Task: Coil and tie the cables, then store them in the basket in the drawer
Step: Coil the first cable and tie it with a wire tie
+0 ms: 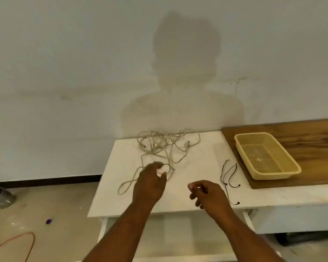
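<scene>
A long white cable (pixel 165 144) lies in a loose tangle at the back of the white table (pixel 197 157), with one loop trailing toward the front left. My left hand (pixel 151 183) reaches over the near part of that tangle, thumb and fingers pinched around a strand. My right hand (pixel 206 193) hovers above the table's front with fingers loosely curled and nothing in it. Thin black ties (pixel 229 176) lie just right of it. An empty yellow mesh basket (pixel 273 175) sits on a wooden board (pixel 301 133) at the right. No drawer is visible.
A plain wall stands right behind the table. On the floor at the left lie a red cord (pixel 17 242), a grey roll (pixel 0 197) and a small purple object (pixel 48 221). A white ledge continues under the wooden board.
</scene>
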